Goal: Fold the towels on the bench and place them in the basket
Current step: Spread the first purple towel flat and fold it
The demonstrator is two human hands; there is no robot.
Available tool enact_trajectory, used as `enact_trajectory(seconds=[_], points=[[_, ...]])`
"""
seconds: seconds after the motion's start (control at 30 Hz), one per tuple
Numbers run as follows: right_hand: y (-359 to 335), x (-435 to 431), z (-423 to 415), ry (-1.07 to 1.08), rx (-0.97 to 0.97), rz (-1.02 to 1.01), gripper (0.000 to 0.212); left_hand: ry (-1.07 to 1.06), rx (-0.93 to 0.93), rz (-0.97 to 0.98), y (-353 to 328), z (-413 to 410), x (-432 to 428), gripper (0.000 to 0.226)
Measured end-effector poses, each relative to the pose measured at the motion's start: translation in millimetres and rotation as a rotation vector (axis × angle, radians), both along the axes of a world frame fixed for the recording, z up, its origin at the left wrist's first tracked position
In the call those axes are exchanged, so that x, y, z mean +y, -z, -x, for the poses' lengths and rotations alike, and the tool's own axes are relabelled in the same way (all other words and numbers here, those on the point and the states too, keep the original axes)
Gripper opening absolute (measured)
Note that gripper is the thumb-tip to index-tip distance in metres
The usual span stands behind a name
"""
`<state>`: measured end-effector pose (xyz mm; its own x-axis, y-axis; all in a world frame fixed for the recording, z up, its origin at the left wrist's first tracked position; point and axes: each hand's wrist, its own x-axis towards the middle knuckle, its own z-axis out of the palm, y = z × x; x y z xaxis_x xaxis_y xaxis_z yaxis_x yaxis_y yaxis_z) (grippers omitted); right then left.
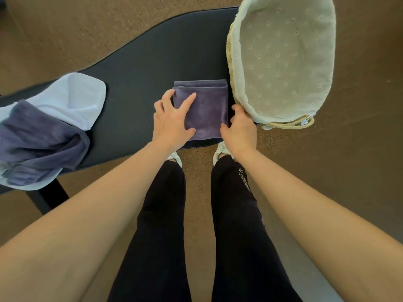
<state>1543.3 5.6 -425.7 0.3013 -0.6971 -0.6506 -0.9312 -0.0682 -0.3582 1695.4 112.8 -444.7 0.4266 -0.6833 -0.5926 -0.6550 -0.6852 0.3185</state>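
A purple towel (207, 107), folded into a small square, lies on the black bench (152, 51) just left of the basket (281, 62). My left hand (172, 118) rests on the towel's left edge, index finger straight on top and thumb at the near edge. My right hand (239, 127) is at the towel's right edge, fingers curled down between towel and basket; whether they grasp the cloth is hidden. The woven basket has a cream eyelet liner and holds nothing.
At the bench's left end lies a loose pile: a white towel (78, 97) with a crumpled purple towel (41, 140) on top. My legs and shoes (222, 151) stand at the bench's near edge. Brown carpet surrounds the bench.
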Motion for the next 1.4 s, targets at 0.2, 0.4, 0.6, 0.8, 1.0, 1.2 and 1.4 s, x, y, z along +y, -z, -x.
enact_trajectory(seconds=[0.2,0.4,0.6,0.8,1.0,1.2,1.4], points=[[-3,27,9,-0.418,-0.111,0.205,0.057,-0.101,0.148,0.08,5,7,7,0.096],[14,21,-13,-0.57,-0.005,0.18,0.088,-0.074,0.13,0.104,3,-1,26,0.097],[30,29,-42,-0.661,0.12,0.122,0.115,-0.124,0.051,0.101,2,-17,40,0.103],[36,23,-45,-0.687,0.153,0.119,0.13,-0.528,0.179,-0.032,1,-10,43,0.104],[32,7,-52,-0.694,0.122,0.02,0.135,-0.633,0.226,-0.075,7,9,43,0.087],[29,-11,-51,-0.553,0.002,-0.168,0.091,-0.507,0.139,0.131,-5,8,45,0.043],[15,-26,-59,0.031,-0.185,-0.544,0.031,0.036,-0.182,0.392,-5,15,62,0.061]])
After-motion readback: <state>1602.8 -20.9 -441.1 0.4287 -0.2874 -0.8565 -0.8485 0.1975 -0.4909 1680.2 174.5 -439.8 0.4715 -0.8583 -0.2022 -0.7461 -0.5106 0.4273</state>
